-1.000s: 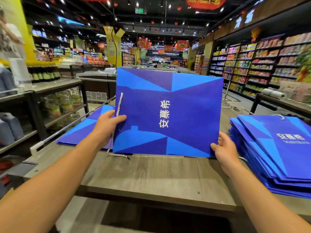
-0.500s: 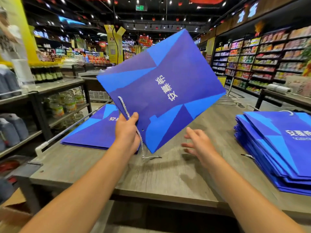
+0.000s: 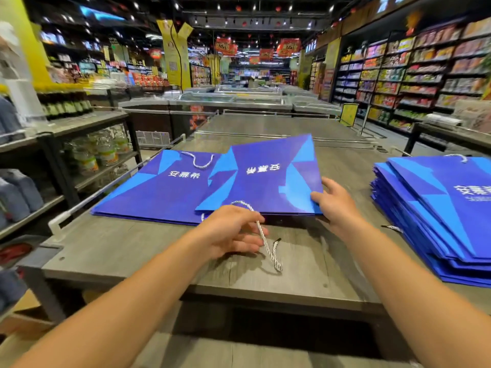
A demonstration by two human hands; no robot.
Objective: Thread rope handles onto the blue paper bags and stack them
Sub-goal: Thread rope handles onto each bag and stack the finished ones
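Lying flat and face up on the wooden table (image 3: 132, 251), the blue paper bag (image 3: 265, 179) in hand overlaps a second bag (image 3: 156, 192) to its left, which shows a rope loop at its far edge, and sits well apart from the tall stack of bags (image 3: 435, 208) at the right. A white twisted rope handle (image 3: 265, 240) runs from the bag's near edge out onto bare wood, its dark-tipped free end curled back, so the step in hand looks like threading that rope; the next move likely calls for catching the loose tip and feeding it through a hole near the bag's edge, though no hole is visible. The left hand (image 3: 233, 232) is loosely curled with the rope passing between its fingers, a light pinch rather than a fist. The right hand (image 3: 334, 205) pinches the bag's near right corner, thumb on top, steadying it.
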